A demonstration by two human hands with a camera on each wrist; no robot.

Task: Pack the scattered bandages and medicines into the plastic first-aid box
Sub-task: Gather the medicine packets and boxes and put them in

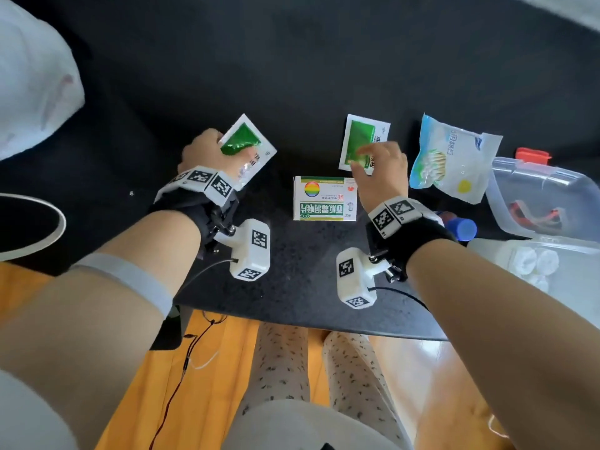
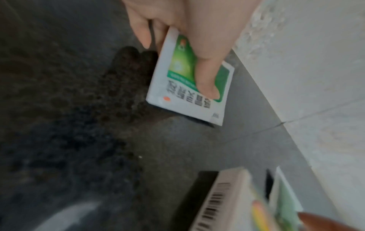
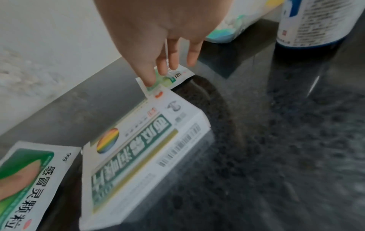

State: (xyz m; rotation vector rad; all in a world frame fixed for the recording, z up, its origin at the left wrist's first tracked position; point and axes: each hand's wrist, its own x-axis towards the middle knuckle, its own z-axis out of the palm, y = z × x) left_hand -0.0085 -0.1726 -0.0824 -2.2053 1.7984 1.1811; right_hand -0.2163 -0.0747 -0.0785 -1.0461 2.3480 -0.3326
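On the dark speckled tabletop [image 1: 292,280], as seen from the head camera, a white and green medicine sachet [image 1: 251,149] is held up off the surface by the left hand [image 1: 207,151], thumb laid across its green panel. A second white and green sachet [image 1: 362,141] lies flat farther right, and its near edge is touched by the fingertips of the right hand [image 1: 383,177]; whether it is pinched cannot be told from this view. Between the two hands a white cardboard medicine box with green lettering and a rainbow disc [image 1: 324,198] lies flat. To the right a clear bag of cotton swabs [image 1: 454,157] is seen, then the clear plastic first-aid box [image 1: 545,203], open, with white rolls [image 1: 532,261] visible beside it and a blue-capped bottle [image 1: 461,227] just behind the right wrist.

From the left wrist camera, the held sachet [image 2: 189,81] is shown gripped between the thumb [image 2: 207,75] on its printed face and fingers curled behind it, clear of the table. The barcode side of the cardboard box [image 2: 223,201] is seen at the lower edge.

From the right wrist camera, the fingers [image 3: 150,73] are extended downward onto the near corner of the flat sachet [image 3: 168,78], which lies just beyond the box [image 3: 142,156]. The fingers appear nearly straight, with nothing closed around the packet. The white bottle with a blue label [image 3: 308,21] stands at upper right.
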